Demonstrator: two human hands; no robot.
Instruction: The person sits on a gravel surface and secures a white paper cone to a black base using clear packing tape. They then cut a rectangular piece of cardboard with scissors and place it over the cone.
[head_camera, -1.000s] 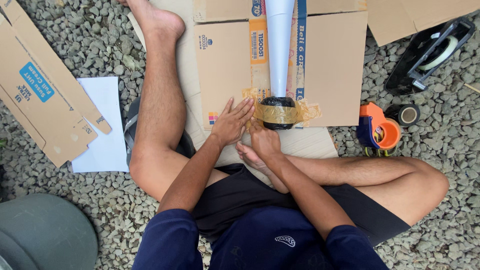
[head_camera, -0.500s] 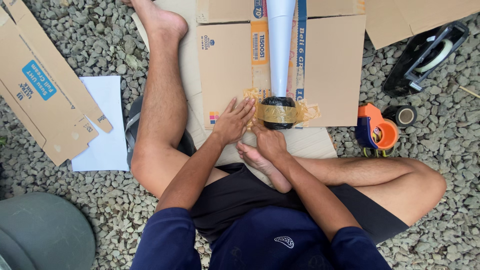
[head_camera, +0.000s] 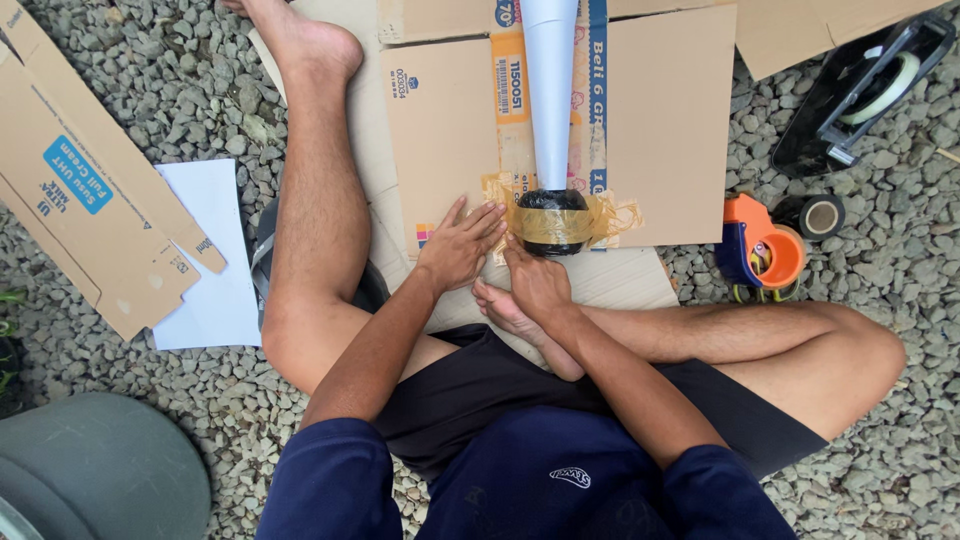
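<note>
A white paper cone (head_camera: 550, 90) stands on a black round base (head_camera: 551, 222) wrapped in clear brown tape, on a flattened cardboard sheet (head_camera: 670, 130). My left hand (head_camera: 462, 245) lies flat, fingers spread, on the cardboard and tape just left of the base. My right hand (head_camera: 535, 280) presses with its fingers against the tape at the base's lower left edge. Neither hand holds a separate thing. My bare foot (head_camera: 505, 312) is tucked under the right hand.
I sit on grey gravel with one leg stretched out. An orange and blue tape dispenser (head_camera: 762, 255) and a black tape roll (head_camera: 818, 215) lie right. A black tape dispenser (head_camera: 865, 90) is far right. Folded cardboard (head_camera: 85, 190), white paper (head_camera: 215, 250) and a grey round lid (head_camera: 95, 470) are left.
Both hands stay at the taped base, shifting only slightly. The view has moved a little.
</note>
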